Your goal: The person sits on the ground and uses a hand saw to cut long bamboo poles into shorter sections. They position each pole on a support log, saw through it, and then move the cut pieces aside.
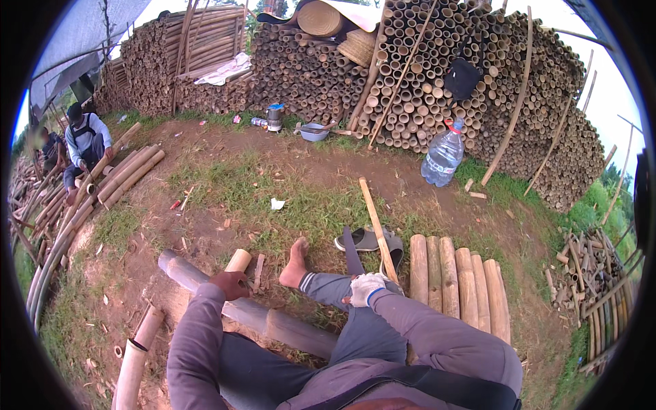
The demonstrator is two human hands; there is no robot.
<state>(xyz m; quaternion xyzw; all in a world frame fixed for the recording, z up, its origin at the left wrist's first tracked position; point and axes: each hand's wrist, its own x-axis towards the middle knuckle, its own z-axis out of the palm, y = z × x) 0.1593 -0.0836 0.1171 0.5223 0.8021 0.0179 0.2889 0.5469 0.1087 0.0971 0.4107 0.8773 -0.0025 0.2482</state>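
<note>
Hundreds of bamboo poles make up the big stack (430, 89) from 11 to 2 o'clock, way too many to count. Two other people at about 10: one in front (94, 133), one behind (50, 149). One thick greyish pole (256, 312) lies across 7 o'clock. I'd guess it's stiff and hefty, smooth-skinned and a bit slick, so take it with both hands well apart. Looks like seven paler poles (451, 277) side by side at 4, maybe off by one. One big clear water jug (444, 160) at 2. One long pale stick (374, 222) slants near the middle, around 5, with one dark blade (352, 254) just beside it. One short bamboo piece (239, 260) at 8, by the grey pole. That should be light and rigid but could split along the grain; hold it low, clear of the cut end. Bare left hand (232, 283) is curled round its near end. Gloved right hand (367, 288) at 5 looks closed on the blade's near end, grip hidden.
</note>
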